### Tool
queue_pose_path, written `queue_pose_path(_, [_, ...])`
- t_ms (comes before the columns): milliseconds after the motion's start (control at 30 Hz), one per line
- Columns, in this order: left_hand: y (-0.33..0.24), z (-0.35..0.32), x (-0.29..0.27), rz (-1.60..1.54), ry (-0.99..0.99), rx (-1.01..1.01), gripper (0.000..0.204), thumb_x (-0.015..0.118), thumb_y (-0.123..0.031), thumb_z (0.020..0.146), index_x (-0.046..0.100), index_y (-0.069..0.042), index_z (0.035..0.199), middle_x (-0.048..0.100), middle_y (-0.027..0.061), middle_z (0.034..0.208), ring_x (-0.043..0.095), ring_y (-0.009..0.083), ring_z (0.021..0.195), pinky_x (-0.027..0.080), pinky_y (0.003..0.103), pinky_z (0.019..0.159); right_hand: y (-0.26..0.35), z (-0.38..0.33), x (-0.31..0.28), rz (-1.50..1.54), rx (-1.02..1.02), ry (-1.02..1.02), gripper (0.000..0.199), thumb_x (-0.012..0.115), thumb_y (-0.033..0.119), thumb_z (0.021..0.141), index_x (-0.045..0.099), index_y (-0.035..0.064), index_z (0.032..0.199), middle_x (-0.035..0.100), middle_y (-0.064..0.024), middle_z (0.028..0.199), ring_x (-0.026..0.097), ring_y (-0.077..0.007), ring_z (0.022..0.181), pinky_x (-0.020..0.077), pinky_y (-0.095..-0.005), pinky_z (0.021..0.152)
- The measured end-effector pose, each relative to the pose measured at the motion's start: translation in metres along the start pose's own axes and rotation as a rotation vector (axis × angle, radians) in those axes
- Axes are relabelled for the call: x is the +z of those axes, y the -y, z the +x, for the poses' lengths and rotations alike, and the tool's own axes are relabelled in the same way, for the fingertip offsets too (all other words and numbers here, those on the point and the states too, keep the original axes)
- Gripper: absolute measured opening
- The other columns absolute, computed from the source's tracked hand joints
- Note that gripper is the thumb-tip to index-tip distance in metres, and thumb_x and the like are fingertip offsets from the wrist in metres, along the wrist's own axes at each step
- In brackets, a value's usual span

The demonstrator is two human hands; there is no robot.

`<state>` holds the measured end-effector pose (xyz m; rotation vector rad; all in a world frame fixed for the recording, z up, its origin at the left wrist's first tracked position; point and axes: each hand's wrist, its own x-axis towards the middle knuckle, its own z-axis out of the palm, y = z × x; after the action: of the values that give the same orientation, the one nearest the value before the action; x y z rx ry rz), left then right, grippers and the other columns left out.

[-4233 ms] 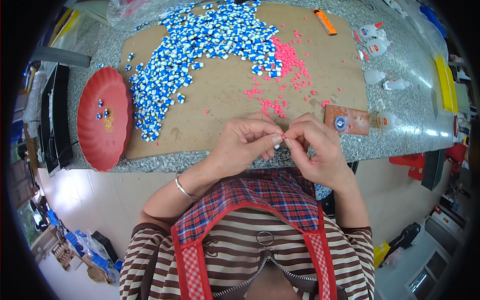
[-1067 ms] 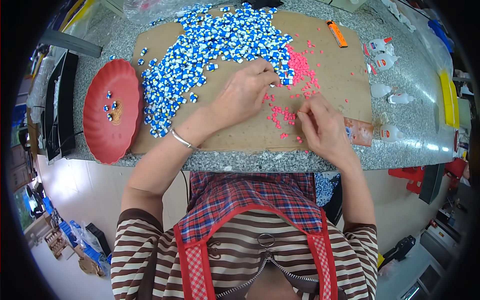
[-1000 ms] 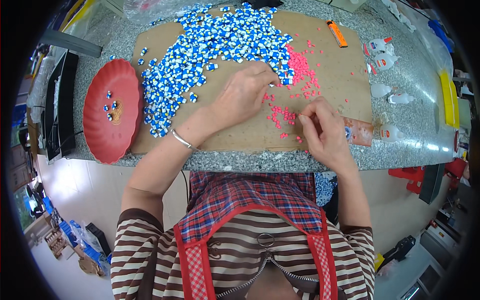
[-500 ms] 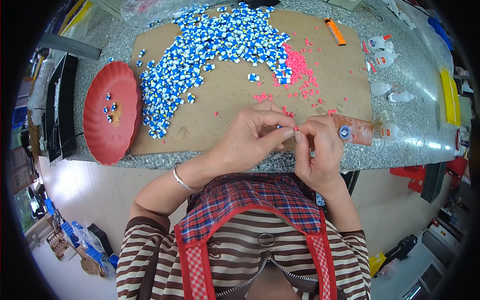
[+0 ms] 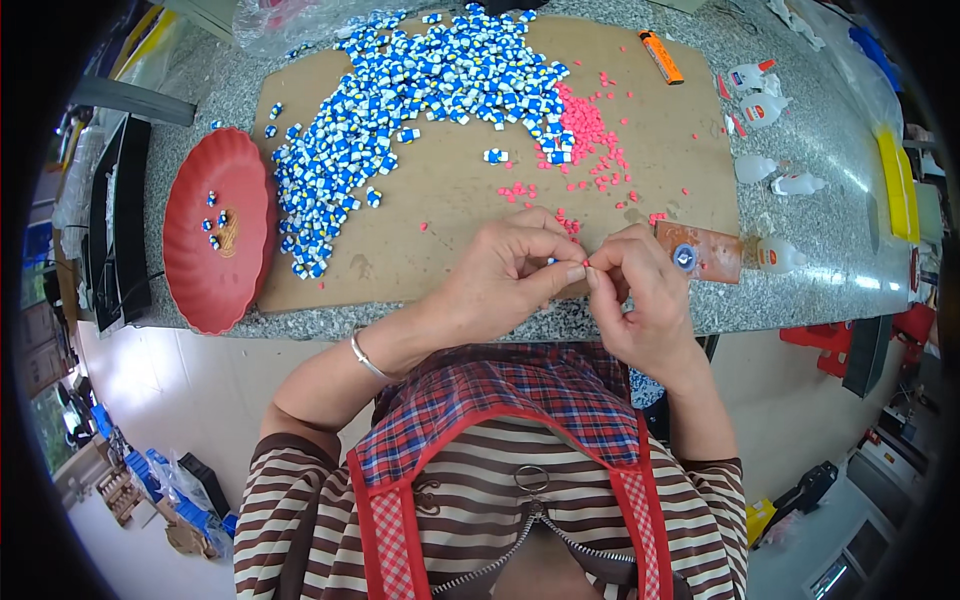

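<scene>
My left hand (image 5: 500, 265) and my right hand (image 5: 645, 290) meet fingertip to fingertip above the near edge of a brown cardboard sheet (image 5: 440, 205). Between the left thumb and fingers a speck of blue shows, part of a small blue-and-white piece mostly hidden by the fingers. A tiny pink bead-like piece (image 5: 587, 264) sits where the two hands' tips meet, pinched by the right thumb and forefinger. Beyond the hands lie a large heap of small blue-and-white figures (image 5: 440, 80) and a scatter of pink pieces (image 5: 588, 125).
A red scalloped dish (image 5: 190, 275) at left holds several small figures. Beside my right hand is a brown plate (image 5: 720, 262) with a blue round cap (image 5: 684, 258). Small white bottles (image 5: 757, 168) line the right side. An orange-handled cutter (image 5: 661, 58) lies far right.
The right hand has turned slightly, its wrist a little farther right. Both hands stay pinched together at the pink piece. The whole view has shifted a little.
</scene>
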<state>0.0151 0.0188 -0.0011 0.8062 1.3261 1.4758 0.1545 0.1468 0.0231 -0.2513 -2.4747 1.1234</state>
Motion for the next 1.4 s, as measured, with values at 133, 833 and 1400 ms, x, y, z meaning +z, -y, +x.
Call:
queue_pose_path(133, [-0.001, -0.001, -0.005, -0.043, 0.060, -0.013, 0.009, 0.066, -0.001, 0.091, 0.073, 0.001, 0.097, 0.057, 0.0026, 0.093, 0.056, 0.0065, 0.078, 0.046, 0.022, 0.064, 0.001, -0.006, -0.001, -0.007, -0.009, -0.011, 0.017, 0.065, -0.008, 0.080, 0.056, 0.0007, 0.091, 0.058, -0.0119, 0.085, 0.060, -0.0244, 0.063, 0.0472, -0.0342, 0.052])
queue_pose_path(833, [0.001, -0.001, -0.002, -0.044, 0.142, -0.209, 0.021, 0.061, 0.000, 0.093, 0.071, 0.001, 0.112, 0.060, 0.0046, 0.102, 0.057, 0.0069, 0.080, 0.050, 0.021, 0.063, -0.020, -0.030, -0.020, 0.126, 0.148, -0.065, 0.013, 0.065, -0.008, 0.081, 0.059, 0.0004, 0.088, 0.060, -0.0072, 0.082, 0.062, -0.0115, 0.063, 0.0489, -0.0236, 0.052])
queue_pose_path(1400, [0.003, -0.017, 0.005, -0.219, -0.024, -0.126, 0.024, 0.061, 0.008, 0.091, 0.067, 0.004, 0.114, 0.060, 0.0074, 0.115, 0.066, 0.0120, 0.095, 0.056, 0.025, 0.086, -0.057, -0.041, -0.071, -0.442, 0.265, 0.000, 0.013, 0.062, -0.008, 0.076, 0.055, -0.0016, 0.085, 0.061, -0.0195, 0.087, 0.059, -0.0405, 0.082, 0.0474, -0.0469, 0.069])
